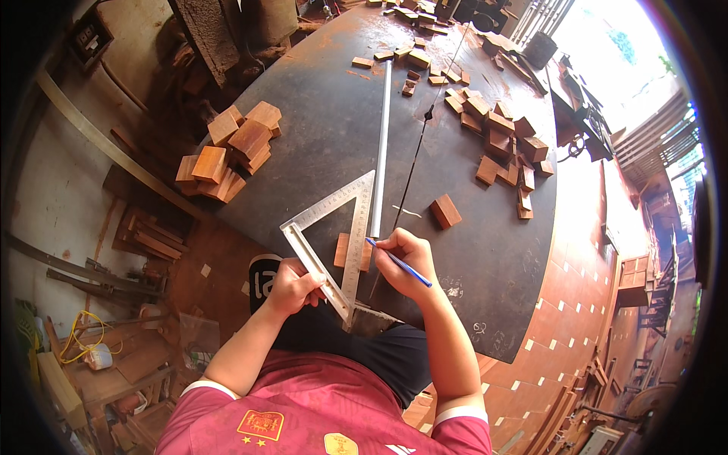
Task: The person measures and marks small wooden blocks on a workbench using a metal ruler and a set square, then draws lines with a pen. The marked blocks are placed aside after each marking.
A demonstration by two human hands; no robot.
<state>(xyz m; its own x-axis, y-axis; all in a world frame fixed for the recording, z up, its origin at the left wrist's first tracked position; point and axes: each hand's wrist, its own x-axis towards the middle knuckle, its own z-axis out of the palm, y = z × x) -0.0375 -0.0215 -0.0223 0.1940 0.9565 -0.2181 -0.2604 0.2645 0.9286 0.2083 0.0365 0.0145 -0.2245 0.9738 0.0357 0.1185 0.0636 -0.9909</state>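
Observation:
My left hand [295, 287] is closed on the thick side of a metal triangular set square [324, 203]. One graduated arm of the set square lies across a small reddish-brown wooden block [343, 247] at the near edge of the dark table. In my right hand [407, 260] is a blue pen [409, 270], held as for writing, its tip by the set square's edge over the block. A long pale metal strip [382, 144] runs away from the block across the tabletop. Beyond my right hand rests a single wooden block [446, 211].
Stacked wooden blocks [248, 142] stand on the table's left side. Many more blocks [500, 140] lie piled at the right, with others scattered at the far end. A thin dark saw blade [415, 155] crosses the table [318, 129]. Right of it is a tiled floor [561, 303].

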